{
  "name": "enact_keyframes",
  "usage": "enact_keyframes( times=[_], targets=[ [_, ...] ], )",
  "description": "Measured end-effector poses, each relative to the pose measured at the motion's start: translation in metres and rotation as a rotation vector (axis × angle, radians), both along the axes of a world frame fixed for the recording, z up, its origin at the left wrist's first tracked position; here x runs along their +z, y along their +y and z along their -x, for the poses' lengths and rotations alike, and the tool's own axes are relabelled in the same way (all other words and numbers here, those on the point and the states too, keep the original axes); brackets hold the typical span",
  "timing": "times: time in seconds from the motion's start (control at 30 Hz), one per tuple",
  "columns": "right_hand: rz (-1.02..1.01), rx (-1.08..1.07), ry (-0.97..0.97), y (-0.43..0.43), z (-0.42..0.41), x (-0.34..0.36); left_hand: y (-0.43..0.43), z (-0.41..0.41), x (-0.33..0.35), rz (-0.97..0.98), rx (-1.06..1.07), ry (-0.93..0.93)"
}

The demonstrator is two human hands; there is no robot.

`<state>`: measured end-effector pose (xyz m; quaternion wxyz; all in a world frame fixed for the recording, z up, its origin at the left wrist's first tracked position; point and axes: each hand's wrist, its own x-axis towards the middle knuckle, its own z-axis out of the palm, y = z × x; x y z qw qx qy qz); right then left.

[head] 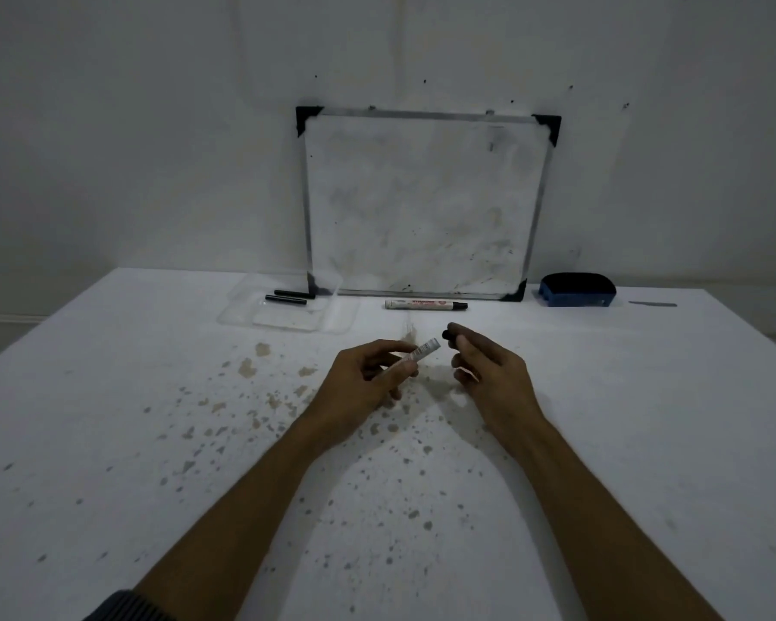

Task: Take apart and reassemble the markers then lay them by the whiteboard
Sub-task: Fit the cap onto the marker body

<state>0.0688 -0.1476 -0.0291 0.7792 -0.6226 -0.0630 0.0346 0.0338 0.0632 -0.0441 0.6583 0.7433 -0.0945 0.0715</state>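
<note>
A white marker barrel [415, 357] with printed lettering is pinched between the fingers and thumb of the left hand [368, 387], its open end angled up and toward the right, held just above the white counter [646, 419]. A short gap away, the right hand [489, 374] grips a small black cap [450, 332] at its fingertips, the cap apart from the barrel and pointing roughly at it. Both forearms reach in from the bottom of the view, a dark ribbed sleeve [122, 607] showing at the left elbow.

Beyond the hands, a fully assembled marker [425, 303] with a white body and black cap lies flat on the counter, just in front of the lower edge of the whiteboard [422, 203]. The board stands upright against the wall, its surface smudged, its frame fitted with black corner pieces. To its left sits a clear plastic tray [287, 309] holding two slim black pieces [290, 296], lying side by side; whether they are caps or refills cannot be told. To the board's right rests a blue eraser [576, 291] with a dark top, and further right a thin grey strip [652, 304] lies flat. Brownish stains and specks [252, 365] are scattered across the counter around the hands.
</note>
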Motion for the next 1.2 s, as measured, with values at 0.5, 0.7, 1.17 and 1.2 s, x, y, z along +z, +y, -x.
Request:
enact_keyframes(
  times=[0.5,0.7,1.17,1.2],
  targets=[
    [0.110,-0.026,-0.131,0.000,-0.007,-0.005,-0.001,-0.003,-0.004,-0.074,0.051,-0.012],
    [0.260,-0.047,-0.353,0.004,-0.001,-0.005,-0.001,-0.003,-0.006,-0.058,0.036,-0.026],
    [0.354,-0.037,-0.376,0.014,0.004,0.000,0.000,-0.002,0.004,-0.022,-0.007,0.061],
    [0.344,-0.070,-0.367,0.017,0.007,0.001,-0.004,0.000,0.007,0.014,-0.007,0.083]
  ],
)
